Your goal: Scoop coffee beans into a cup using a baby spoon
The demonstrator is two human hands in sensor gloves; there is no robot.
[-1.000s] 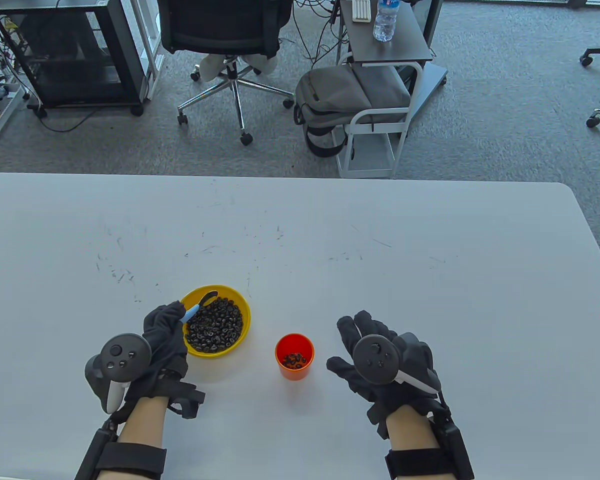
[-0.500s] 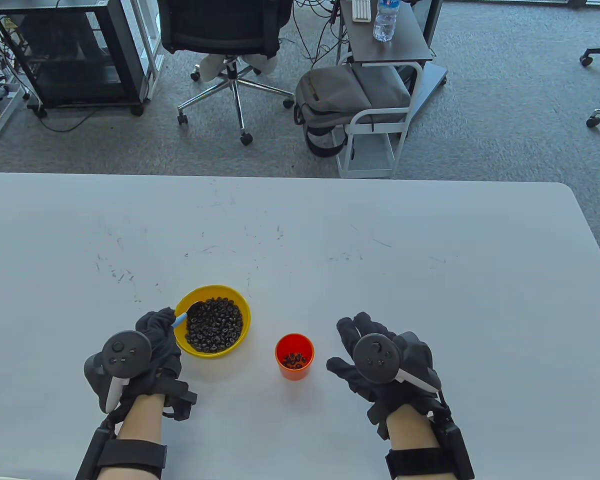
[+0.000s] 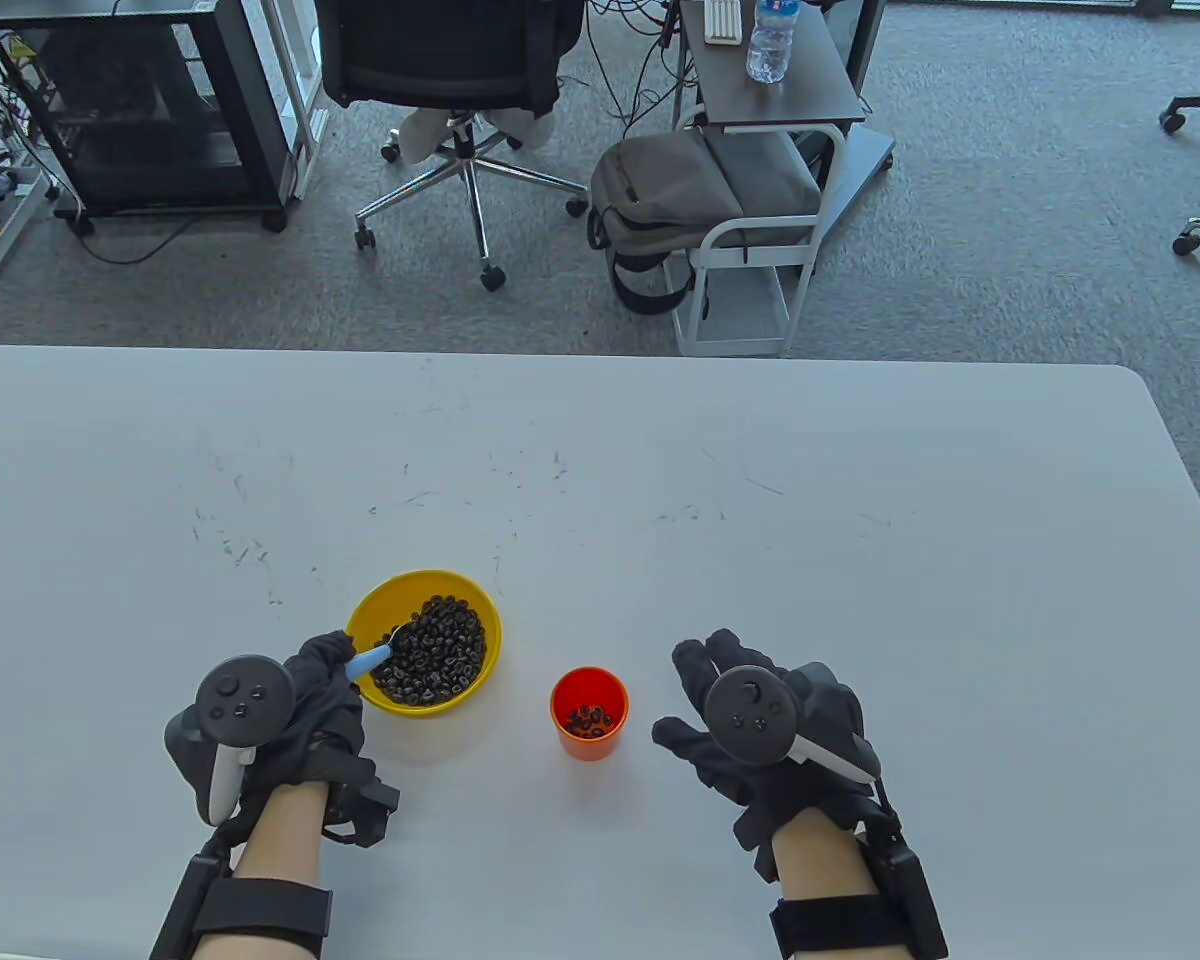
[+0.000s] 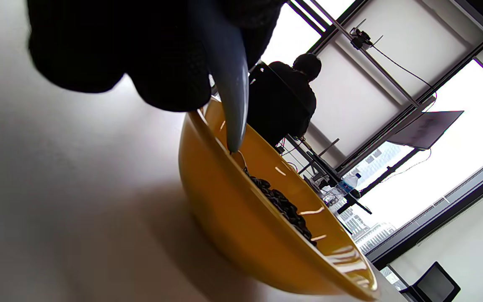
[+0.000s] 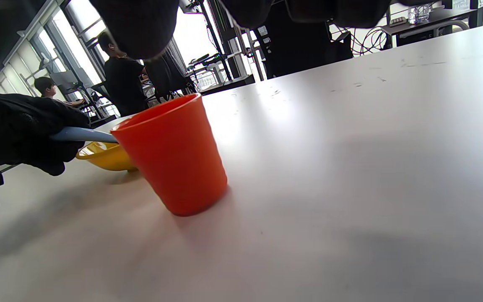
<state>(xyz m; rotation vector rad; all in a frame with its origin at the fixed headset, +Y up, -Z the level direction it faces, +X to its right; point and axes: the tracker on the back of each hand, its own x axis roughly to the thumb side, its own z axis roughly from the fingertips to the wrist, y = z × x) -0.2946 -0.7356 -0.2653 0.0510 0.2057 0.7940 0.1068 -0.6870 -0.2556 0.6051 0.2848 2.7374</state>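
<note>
My left hand (image 3: 305, 690) draws back toward me and lower. The spoon (image 3: 372, 655) dips from above the far rim into the beans (image 3: 430, 650) at the bowl's (image 3: 470, 600) near-left side.

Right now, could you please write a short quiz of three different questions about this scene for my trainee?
1. True or false: the left hand holds the blue-handled baby spoon.
2. Where is the spoon's tip?
A. in the round yellow plastic bowl
B. in the small orange plastic cup
C. on the white table
3. Fill in: the right hand holds ____.

Key: 1 true; 2 A; 3 nothing.
</note>
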